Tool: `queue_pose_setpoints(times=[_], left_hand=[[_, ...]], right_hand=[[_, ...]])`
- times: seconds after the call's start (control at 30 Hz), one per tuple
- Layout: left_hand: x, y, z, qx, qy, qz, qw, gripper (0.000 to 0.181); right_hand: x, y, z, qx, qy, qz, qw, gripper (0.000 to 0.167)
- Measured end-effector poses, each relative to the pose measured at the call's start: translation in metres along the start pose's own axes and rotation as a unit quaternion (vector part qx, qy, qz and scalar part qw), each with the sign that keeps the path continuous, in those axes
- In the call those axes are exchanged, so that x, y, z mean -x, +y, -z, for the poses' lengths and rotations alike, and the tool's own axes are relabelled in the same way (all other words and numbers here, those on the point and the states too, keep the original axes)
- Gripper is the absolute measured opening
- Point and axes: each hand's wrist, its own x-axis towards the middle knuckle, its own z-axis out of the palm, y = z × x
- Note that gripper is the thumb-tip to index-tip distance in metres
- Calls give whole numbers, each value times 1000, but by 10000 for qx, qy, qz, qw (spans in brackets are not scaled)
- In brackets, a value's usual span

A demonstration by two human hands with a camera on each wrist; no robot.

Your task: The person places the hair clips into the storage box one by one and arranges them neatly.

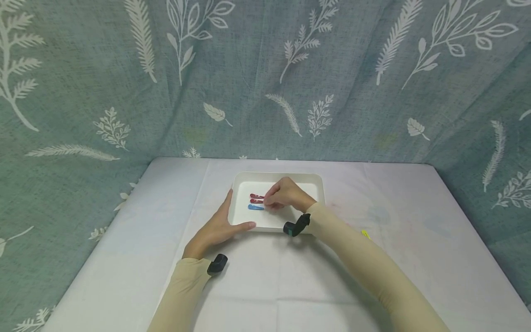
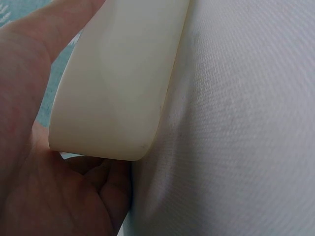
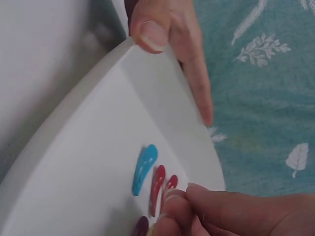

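Observation:
A white tray (image 1: 278, 176) lies on the table with several hair clips inside. My left hand (image 1: 217, 226) grips its near left corner, thumb at the front rim and fingers along the left side; the left wrist view shows fingers around the corner. Two red hair clips (image 1: 256, 196) and a blue hair clip (image 1: 256, 207) lie side by side. Over the tray, my right hand (image 1: 288, 194) has its thumb and fingertips pinched at the end of a red hair clip (image 3: 171, 182), hiding that end. A dark purple clip (image 3: 141, 226) shows below them in the right wrist view.
A white cloth covers the table (image 1: 232, 295). Beside my right forearm lies a small yellow object (image 1: 365, 234), partly hidden by the sleeve. A patterned blue-green curtain (image 1: 257, 115) hangs behind the table's far edge.

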Motion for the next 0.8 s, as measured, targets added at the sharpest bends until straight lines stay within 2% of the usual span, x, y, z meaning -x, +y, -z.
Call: queue_pose_setpoints(times=[0.2,0.37,0.6,0.8], left_hand=[[1,1,0,67,5,-48,10000,135],[1,3,0,91,17,-45,9999,135],[0,2,-1,133,45,-105,9998,135],[-1,-1,-1,48,83,-102,9999,136]], right_hand=[[9,-6,10,-233,-44,57,9997,9],[23,-10,25,-79,82,204,9997,11],[45,-5,51,303,118,801,9963,23],[68,1,72,493,328,1091,9923,18]])
